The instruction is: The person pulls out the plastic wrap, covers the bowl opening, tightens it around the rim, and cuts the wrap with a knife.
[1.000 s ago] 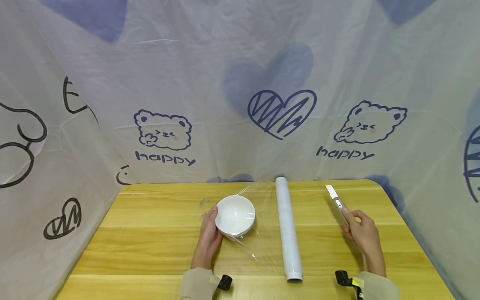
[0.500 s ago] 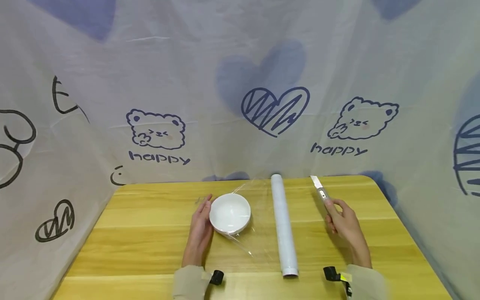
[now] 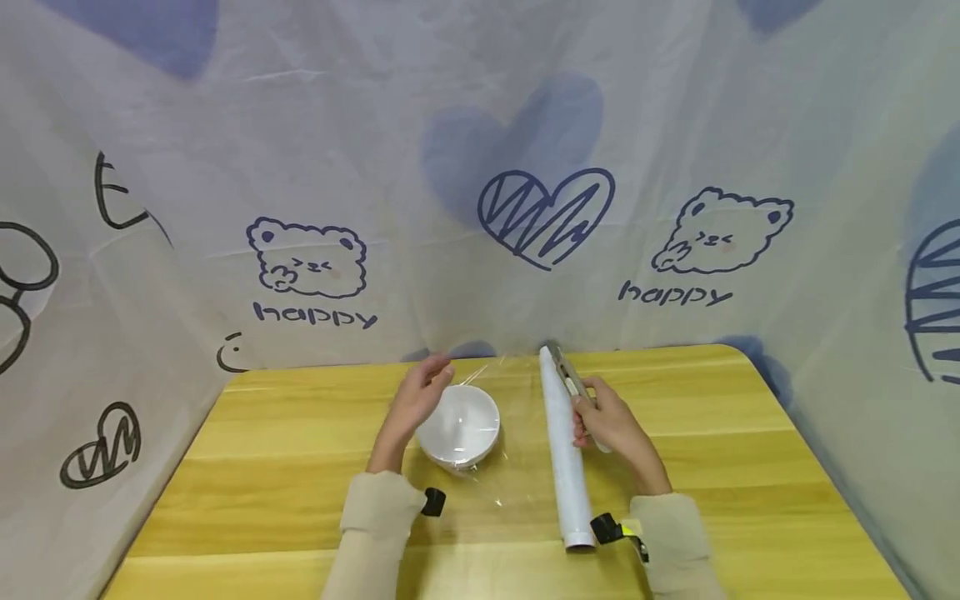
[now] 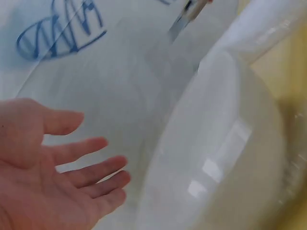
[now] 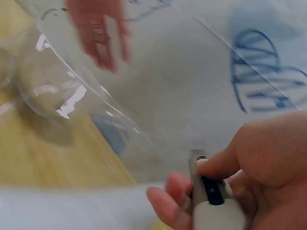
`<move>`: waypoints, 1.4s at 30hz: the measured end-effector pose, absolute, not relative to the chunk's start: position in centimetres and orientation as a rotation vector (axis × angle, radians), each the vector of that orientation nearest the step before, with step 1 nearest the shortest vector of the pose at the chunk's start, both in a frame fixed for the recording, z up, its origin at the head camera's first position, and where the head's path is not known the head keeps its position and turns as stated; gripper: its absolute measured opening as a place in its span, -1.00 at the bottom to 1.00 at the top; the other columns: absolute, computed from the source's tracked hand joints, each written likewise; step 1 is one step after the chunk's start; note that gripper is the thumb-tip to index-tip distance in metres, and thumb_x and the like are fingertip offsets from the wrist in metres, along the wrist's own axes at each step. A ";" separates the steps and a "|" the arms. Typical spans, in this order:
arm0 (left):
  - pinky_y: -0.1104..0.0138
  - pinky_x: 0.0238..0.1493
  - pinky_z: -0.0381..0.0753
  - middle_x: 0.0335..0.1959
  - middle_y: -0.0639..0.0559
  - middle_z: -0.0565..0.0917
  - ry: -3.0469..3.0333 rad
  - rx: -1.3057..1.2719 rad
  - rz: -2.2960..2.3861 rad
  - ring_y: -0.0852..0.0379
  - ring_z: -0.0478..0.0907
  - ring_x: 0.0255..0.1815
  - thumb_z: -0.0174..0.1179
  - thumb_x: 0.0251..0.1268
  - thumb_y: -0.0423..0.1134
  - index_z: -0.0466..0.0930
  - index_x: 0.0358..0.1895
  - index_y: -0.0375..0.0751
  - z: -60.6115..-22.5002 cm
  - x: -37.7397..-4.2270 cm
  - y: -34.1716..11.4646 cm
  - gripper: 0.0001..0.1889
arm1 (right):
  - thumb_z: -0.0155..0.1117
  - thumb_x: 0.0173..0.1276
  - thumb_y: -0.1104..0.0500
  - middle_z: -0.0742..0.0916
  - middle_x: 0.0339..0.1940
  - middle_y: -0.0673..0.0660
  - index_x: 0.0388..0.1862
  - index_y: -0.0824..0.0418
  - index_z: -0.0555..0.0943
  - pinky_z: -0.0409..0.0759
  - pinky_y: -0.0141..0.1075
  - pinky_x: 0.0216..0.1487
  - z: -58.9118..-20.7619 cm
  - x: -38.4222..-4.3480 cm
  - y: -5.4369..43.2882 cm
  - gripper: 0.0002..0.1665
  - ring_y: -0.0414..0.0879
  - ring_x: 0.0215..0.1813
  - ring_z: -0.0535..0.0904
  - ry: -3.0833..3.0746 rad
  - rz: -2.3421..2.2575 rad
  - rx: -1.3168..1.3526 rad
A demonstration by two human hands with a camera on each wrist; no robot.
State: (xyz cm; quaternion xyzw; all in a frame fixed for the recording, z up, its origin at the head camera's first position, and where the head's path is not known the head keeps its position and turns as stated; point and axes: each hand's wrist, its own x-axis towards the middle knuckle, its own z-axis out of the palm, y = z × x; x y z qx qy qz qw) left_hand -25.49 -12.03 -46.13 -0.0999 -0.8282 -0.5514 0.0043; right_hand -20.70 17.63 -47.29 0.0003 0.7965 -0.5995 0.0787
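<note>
My right hand [image 3: 615,419] grips a box cutter [image 3: 572,377], held over the far end of a long white roll of cling film [image 3: 567,467]. In the right wrist view the thumb presses on the slider of the box cutter [image 5: 211,189]. Clear film [image 3: 521,417] stretches from the roll leftward across a white bowl [image 3: 459,429]. At the bowl's far left side my left hand [image 3: 422,400] is raised. Its fingers are spread and hold nothing in the left wrist view, where the hand [image 4: 62,163] is beside the bowl [image 4: 201,158].
The wooden table [image 3: 300,467] carries the bowl and roll. A pale cloth curtain [image 3: 420,167] with hearts and bears hangs right behind the table's far edge and along both sides. Each sleeve has a small black camera [image 3: 433,502] at the wrist.
My left hand has come off the bowl's side and moved up and away toward the far edge. My right hand has carried the box cutter left, from the open table to the roll.
</note>
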 end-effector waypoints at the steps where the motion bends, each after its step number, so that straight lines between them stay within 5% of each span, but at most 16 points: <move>1: -0.06 0.49 0.31 0.40 -0.37 0.47 -2.652 -0.395 -1.673 -0.29 0.38 0.43 0.04 0.61 -0.25 0.44 0.39 -0.47 -45.5 -26.0 -11.4 -0.55 | -0.13 0.66 0.31 0.59 -0.39 0.28 0.38 0.47 0.22 0.77 -0.08 -0.38 -47.2 -21.1 16.9 -0.58 -0.03 -0.49 0.63 2.394 -1.787 0.003; 7: -0.07 0.41 0.41 0.32 -0.38 0.53 -2.887 -0.750 -1.380 -0.31 0.42 0.39 0.01 0.62 -0.27 0.48 0.33 -0.51 -43.6 -28.4 -7.0 -0.58 | -0.13 0.61 0.36 0.66 -0.31 0.34 0.26 0.47 0.29 0.77 -0.17 -0.39 -47.0 -23.2 13.8 -0.67 0.04 -0.42 0.75 2.507 -1.626 0.033; 15: 0.05 0.38 0.47 0.29 -0.31 0.58 -3.152 -0.714 -1.002 -0.23 0.44 0.38 0.04 0.55 -0.31 0.55 0.27 -0.49 -45.3 -32.0 -2.1 -0.61 | -0.03 0.57 0.37 0.69 -0.34 0.29 0.23 0.49 0.32 0.73 -0.26 -0.45 -47.3 -24.6 13.1 -0.67 0.00 -0.44 0.76 2.646 -1.426 0.082; 19: 0.13 0.31 0.53 0.25 -0.17 0.63 -3.196 -0.682 -0.926 -0.14 0.50 0.33 0.14 0.53 -0.13 0.59 0.27 -0.36 -52.1 -38.1 -0.9 -0.57 | -0.03 0.55 0.38 0.69 -0.39 0.28 0.19 0.49 0.35 0.73 -0.26 -0.46 -47.5 -24.7 13.6 -0.70 0.00 -0.46 0.76 2.655 -1.411 0.109; 23: 0.21 -0.08 0.64 -0.07 -0.10 0.72 -3.060 -0.749 -0.817 -0.04 0.65 -0.03 0.12 0.49 0.17 0.67 0.02 -0.34 -60.7 -44.6 -0.3 -0.45 | -0.03 0.55 0.40 0.67 -0.38 0.30 0.18 0.49 0.35 0.73 -0.24 -0.47 -47.4 -24.8 13.9 -0.71 0.00 -0.47 0.75 2.656 -1.424 0.110; 26: 0.20 -0.38 0.56 -0.46 -0.09 0.60 -3.091 -0.674 -0.909 -0.01 0.55 -0.42 0.15 0.51 0.09 0.61 -0.36 -0.34 -58.6 -43.4 0.2 -0.51 | -0.01 0.53 0.41 0.66 -0.37 0.29 0.16 0.48 0.36 0.72 -0.26 -0.49 -47.3 -24.9 14.2 -0.72 -0.02 -0.50 0.74 2.669 -1.416 0.116; 29: 0.28 -0.52 0.39 -0.67 0.01 0.36 -3.164 -0.504 -1.088 0.07 0.32 -0.59 0.21 0.51 -0.14 0.44 -0.59 -0.24 -51.0 -37.5 0.2 -0.57 | 0.00 0.49 0.42 0.67 -0.42 0.26 0.13 0.48 0.38 0.67 -0.30 -0.53 -47.0 -25.0 14.5 -0.72 -0.05 -0.54 0.71 2.700 -1.371 0.100; 32: 0.35 -0.56 0.27 -0.70 0.08 0.33 -3.096 -0.419 -1.189 0.14 0.26 -0.61 0.22 0.46 -0.30 0.47 -0.63 -0.23 -48.5 -34.6 0.1 -0.61 | -0.02 0.49 0.41 0.68 -0.50 0.21 0.17 0.48 0.39 0.64 -0.30 -0.55 -46.8 -25.0 14.7 -0.69 -0.06 -0.57 0.68 2.732 -1.303 0.077; 38: 0.36 -0.59 0.23 -0.75 0.09 0.33 -3.054 -0.410 -1.260 0.16 0.24 -0.65 0.15 0.44 -0.33 0.36 -0.73 -0.12 -49.8 -35.6 0.2 -0.55 | -0.04 0.49 0.39 0.67 -0.46 0.22 0.34 0.45 0.34 0.64 -0.29 -0.56 -46.5 -25.5 14.8 -0.54 -0.06 -0.60 0.67 2.755 -1.220 0.074; 42: 0.41 -0.58 0.40 -0.54 -0.19 0.70 -3.024 -0.404 -1.570 0.01 0.55 -0.58 0.02 0.34 -0.41 0.51 -0.62 -0.31 -49.6 -35.5 0.2 -0.69 | -0.04 0.52 0.35 0.67 -0.51 0.20 0.38 0.45 0.32 0.63 -0.29 -0.57 -46.2 -25.8 14.7 -0.51 -0.07 -0.63 0.66 2.782 -1.144 0.059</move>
